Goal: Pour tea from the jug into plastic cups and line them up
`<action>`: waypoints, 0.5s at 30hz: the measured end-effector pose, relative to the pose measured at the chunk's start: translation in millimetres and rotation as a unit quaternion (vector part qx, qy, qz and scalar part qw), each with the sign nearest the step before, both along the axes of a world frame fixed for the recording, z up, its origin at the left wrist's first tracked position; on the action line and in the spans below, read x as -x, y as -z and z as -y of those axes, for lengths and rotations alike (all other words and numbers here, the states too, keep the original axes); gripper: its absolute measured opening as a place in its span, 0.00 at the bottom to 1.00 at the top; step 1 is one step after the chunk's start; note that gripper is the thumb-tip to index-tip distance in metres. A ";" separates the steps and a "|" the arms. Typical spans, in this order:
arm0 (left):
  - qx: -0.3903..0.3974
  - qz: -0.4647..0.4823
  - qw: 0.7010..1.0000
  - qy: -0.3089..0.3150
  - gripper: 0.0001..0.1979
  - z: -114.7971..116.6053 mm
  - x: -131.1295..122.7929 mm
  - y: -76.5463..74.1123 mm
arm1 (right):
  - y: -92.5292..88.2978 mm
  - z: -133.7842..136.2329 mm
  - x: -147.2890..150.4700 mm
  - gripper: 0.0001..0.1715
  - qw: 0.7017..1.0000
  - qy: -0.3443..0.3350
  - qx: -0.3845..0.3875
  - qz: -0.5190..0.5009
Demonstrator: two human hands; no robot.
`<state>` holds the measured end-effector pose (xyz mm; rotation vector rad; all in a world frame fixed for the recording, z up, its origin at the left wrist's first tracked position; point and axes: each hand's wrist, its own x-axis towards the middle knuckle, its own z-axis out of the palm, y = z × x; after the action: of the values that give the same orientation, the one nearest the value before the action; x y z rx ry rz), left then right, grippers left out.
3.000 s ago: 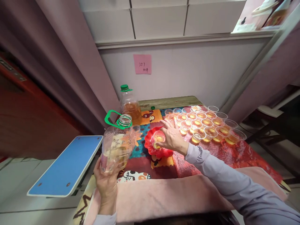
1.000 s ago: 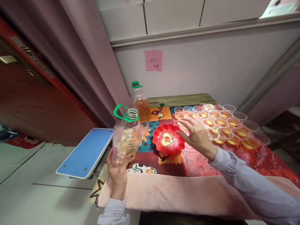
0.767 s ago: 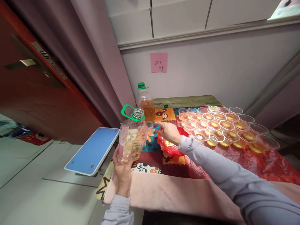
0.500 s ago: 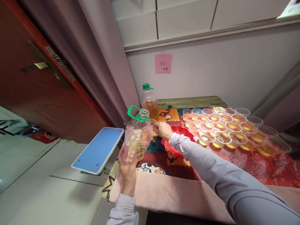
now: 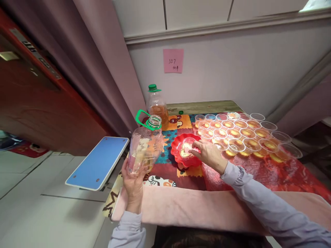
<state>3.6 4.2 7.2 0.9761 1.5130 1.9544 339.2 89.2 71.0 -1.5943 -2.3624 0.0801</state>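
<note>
My left hand (image 5: 133, 182) is wrapped round the lower part of a large clear plastic bottle (image 5: 146, 148), which is uncapped and has a green carrying handle (image 5: 141, 118) at its neck. The bottle leans slightly. Over the red scalloped dish (image 5: 178, 156), my right hand (image 5: 210, 155) pinches the side of a clear plastic cup (image 5: 188, 143). Whether that cup touches the dish I cannot tell. Rows of clear cups with amber liquid (image 5: 236, 144) stand just right of the hand; some at the edges look unfilled.
A second bottle (image 5: 159, 112), green-capped and partly full of amber liquid, stands behind the first. A loose green cap (image 5: 181, 112) lies near the wall. Pink cloth (image 5: 181, 206) covers the table's front edge. A blue-topped stool (image 5: 98, 162) is at the left, near the red door (image 5: 38, 100).
My right hand has moved from beside the bottle rightward to above the red dish, with the cup. My left hand still holds the bottle. The view has shifted a little.
</note>
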 end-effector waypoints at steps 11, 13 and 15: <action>0.020 -0.006 1.000 -0.010 0.50 2.3 -3.2 -5.0 | 35.7 9.6 -12.0 0.41 0.990 0.039 -0.098 -0.093; 0.022 -0.001 1.000 -0.011 0.50 2.5 -2.9 -5.4 | 42.9 7.7 -4.7 0.42 0.987 0.064 -0.098 -0.106; 0.019 0.000 1.000 -0.010 0.50 2.4 -2.1 -5.3 | 48.0 4.0 4.8 0.44 0.986 0.076 -0.085 -0.118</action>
<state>5.7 1.8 12.6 0.9472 1.5604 1.9319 334.4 85.1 23.0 -1.5823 -2.0074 0.0310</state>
